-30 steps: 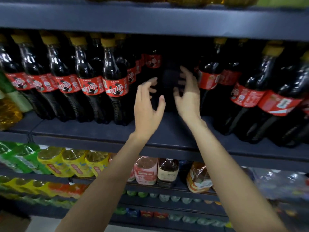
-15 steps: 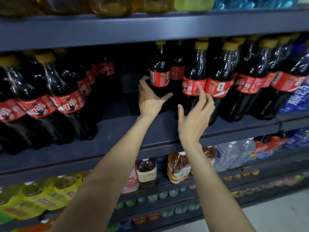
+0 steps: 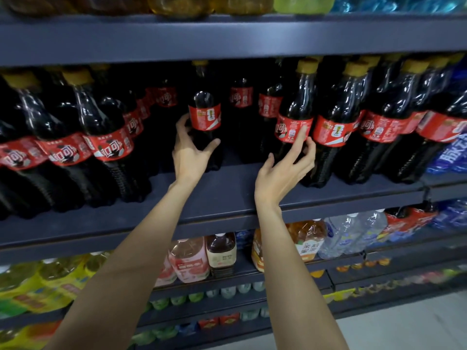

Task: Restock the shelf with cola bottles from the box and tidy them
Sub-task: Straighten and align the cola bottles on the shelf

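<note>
Red-labelled dark cola bottle (image 3: 204,117) of clear plastic upright alone in the gap on the dark blue metal shelf (image 3: 227,195), left hand (image 3: 188,157) wrapped round it below the label. Right hand (image 3: 283,173) spread loose, fingertips (image 3: 302,135) touching the label of a second cola bottle (image 3: 295,107) just right of the gap. Two hands, two bottles touched; back rows too dark to count.

We record from one wide-angle camera worn on the head. It faces forward and slightly down, close to the shelf (image 3: 235,190), with both forearms (image 3: 151,238) entering from the bottom edge. The cola bottles (image 3: 331,127) stand just beyond the fingers (image 3: 299,138); lower shelves (image 3: 394,252) lie below the fingers.
</note>
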`<action>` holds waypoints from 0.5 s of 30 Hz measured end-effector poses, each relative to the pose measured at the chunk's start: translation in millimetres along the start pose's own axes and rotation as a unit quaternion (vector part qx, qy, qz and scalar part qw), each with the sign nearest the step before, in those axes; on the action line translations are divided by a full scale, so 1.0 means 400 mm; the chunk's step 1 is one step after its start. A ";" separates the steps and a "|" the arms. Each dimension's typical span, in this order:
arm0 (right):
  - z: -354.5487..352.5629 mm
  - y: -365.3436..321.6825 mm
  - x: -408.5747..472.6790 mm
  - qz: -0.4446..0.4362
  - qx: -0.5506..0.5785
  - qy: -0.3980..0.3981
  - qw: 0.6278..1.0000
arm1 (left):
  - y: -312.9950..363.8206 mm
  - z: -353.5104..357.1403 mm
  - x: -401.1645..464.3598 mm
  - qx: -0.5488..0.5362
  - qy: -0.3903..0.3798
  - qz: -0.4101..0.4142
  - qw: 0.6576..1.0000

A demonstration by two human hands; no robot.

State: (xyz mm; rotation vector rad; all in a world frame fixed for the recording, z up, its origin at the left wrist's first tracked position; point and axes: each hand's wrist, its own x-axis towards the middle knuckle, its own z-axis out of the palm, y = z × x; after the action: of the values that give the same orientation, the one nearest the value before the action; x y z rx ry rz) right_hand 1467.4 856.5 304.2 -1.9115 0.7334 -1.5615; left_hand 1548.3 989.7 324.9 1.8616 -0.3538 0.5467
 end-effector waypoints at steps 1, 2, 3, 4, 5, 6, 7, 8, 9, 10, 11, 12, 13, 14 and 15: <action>-0.006 -0.003 -0.007 -0.009 0.039 -0.020 0.999 | -0.005 -0.006 0.002 0.005 0.002 -0.003 1.000; -0.010 -0.007 -0.015 -0.019 0.079 -0.045 0.996 | -0.009 -0.012 0.005 0.011 0.003 -0.007 1.000; -0.014 -0.013 -0.023 -0.028 0.116 -0.074 0.990 | -0.012 -0.017 0.006 0.018 0.005 -0.007 1.000; -0.013 -0.018 -0.031 -0.035 0.149 -0.107 0.982 | -0.017 -0.021 0.009 0.026 0.007 -0.005 1.000; -0.010 -0.025 -0.036 -0.039 0.177 -0.139 0.974 | -0.020 -0.025 0.011 0.034 0.009 -0.001 0.999; -0.002 -0.035 -0.039 -0.040 0.198 -0.171 0.964 | -0.023 -0.027 0.015 0.041 0.010 0.000 0.999; 0.007 -0.048 -0.040 -0.037 0.213 -0.202 0.955 | -0.027 -0.030 0.020 0.050 0.013 -0.003 0.999; 0.017 -0.064 -0.039 -0.031 0.227 -0.232 0.946 | -0.031 -0.031 0.027 0.060 0.017 -0.007 0.998; 0.028 -0.080 -0.036 -0.026 0.239 -0.254 0.937 | -0.036 -0.031 0.034 0.070 0.021 -0.010 0.997; 0.041 -0.096 -0.032 -0.023 0.253 -0.270 0.929 | -0.039 -0.031 0.043 0.077 0.026 -0.012 0.997; 0.056 -0.110 -0.025 -0.020 0.265 -0.282 0.922 | -0.042 -0.030 0.054 0.082 0.030 -0.011 0.996; 0.073 -0.122 -0.018 -0.018 0.276 -0.291 0.916 | -0.043 -0.029 0.064 0.088 0.033 -0.009 0.996; 0.093 -0.132 -0.009 -0.019 0.285 -0.300 0.910 | -0.044 -0.027 0.074 0.098 0.036 -0.008 0.995; 0.115 -0.138 0.000 -0.025 0.288 -0.308 0.906 | -0.048 -0.024 0.083 0.111 0.040 -0.008 0.993; 0.137 -0.143 0.011 -0.036 0.286 -0.314 0.905 | -0.051 -0.020 0.091 0.122 0.046 -0.008 0.991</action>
State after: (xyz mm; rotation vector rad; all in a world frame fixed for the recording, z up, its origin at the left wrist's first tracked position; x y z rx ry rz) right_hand 1525.7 897.4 338.9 -1.8141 -0.0777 -0.9376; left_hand 1587.8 1005.2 330.1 2.0628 -0.2183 0.6867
